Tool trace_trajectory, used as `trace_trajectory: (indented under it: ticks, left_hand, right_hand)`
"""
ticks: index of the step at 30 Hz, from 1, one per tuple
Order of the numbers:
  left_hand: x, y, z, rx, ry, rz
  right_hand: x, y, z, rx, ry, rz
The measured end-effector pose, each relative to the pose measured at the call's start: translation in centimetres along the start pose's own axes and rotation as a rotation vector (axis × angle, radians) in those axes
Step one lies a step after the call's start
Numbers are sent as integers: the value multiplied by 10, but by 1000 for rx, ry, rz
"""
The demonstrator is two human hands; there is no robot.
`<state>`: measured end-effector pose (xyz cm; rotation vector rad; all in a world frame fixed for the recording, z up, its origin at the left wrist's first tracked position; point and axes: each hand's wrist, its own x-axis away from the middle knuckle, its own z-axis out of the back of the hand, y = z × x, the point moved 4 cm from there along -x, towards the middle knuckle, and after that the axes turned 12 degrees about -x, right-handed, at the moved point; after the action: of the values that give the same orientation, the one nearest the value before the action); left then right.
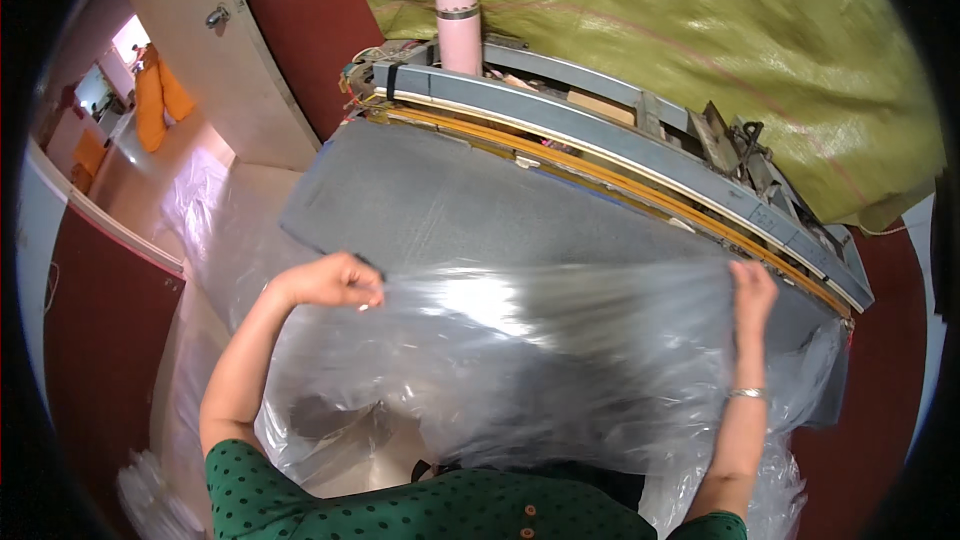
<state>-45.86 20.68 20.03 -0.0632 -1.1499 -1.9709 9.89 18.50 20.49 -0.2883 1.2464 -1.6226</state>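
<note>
A wide sheet of clear plastic film (560,340) is stretched taut between my two hands, its upper edge running nearly level across the grey work surface. My left hand (338,282) pinches the film's left end, with the wrist bent inward. At the far right, my right hand (752,292) grips the other end with curled fingers, a bracelet on that wrist. The rest of the film hangs in crumpled folds over the near edge and down toward my lap. Beneath it lies the flat grey padded surface (440,190), partly covered by the film.
A long grey metal frame (560,110) with yellow strips crosses behind the surface. On it stand a pink bottle (460,25) and metal parts (745,150). A yellow-green tarp (660,30) hangs behind. More film (205,200) lies at the left by an open door (190,40).
</note>
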Motion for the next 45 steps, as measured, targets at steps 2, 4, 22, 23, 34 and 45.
trace_trajectory:
  ticks: [2, 4, 22, 23, 34, 45]
  left_hand:
    - [8, -20, 2, -98, -13, 45]
    - [26, -48, 22, -228, 41, 136]
    - [-67, -123, 114, -728, 929, 562]
    - [-63, -136, 115, -711, 941, 586]
    - [-269, 265, -84, -100, 429, -128]
    - [-391, 492, -331, -283, 261, -536]
  right_hand:
    - [2, 49, 91, 199, 219, 23]
    - [12, 116, 205, 417, 399, 109]
    - [9, 234, 384, 690, 623, -398]
    - [6, 239, 390, 666, 626, -355]
    - [-14, 242, 390, 322, 660, -16]
    - [-16, 254, 383, 115, 623, -154]
